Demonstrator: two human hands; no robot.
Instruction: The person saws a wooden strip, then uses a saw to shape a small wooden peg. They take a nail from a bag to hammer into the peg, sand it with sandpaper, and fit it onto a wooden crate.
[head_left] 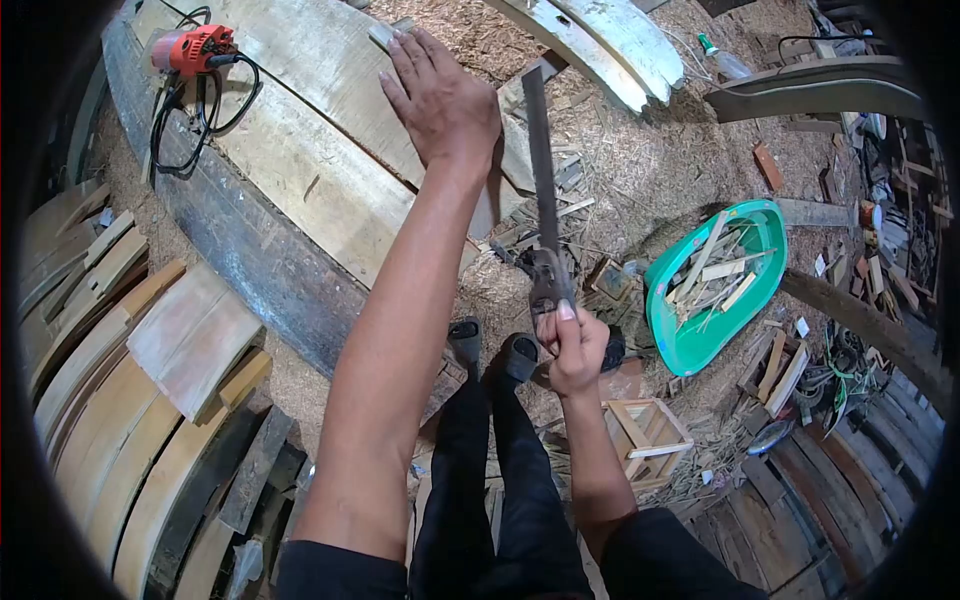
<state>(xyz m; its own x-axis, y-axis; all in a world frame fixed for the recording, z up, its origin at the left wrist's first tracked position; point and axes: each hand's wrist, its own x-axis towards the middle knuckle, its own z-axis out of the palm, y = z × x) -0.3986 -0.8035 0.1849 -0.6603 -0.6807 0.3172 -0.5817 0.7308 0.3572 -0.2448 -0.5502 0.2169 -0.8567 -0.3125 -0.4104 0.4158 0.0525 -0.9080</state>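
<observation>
Head view: A person's left hand (440, 105) pressed palm down, fingers slightly parted, on a pale wooden plank (345, 85) — while the right hand (572, 352) was clamped around the handle of a handsaw (541, 160). The dark blade pointed away from the body, beside the plank's end; whether the two touched could not be told. A red power tool (195, 50) with a black cable (163, 140) sat to the upper left — and to the right, a green basin (708, 345) held wood scraps (722, 268) on a shavings-strewn floor (640, 150).
</observation>
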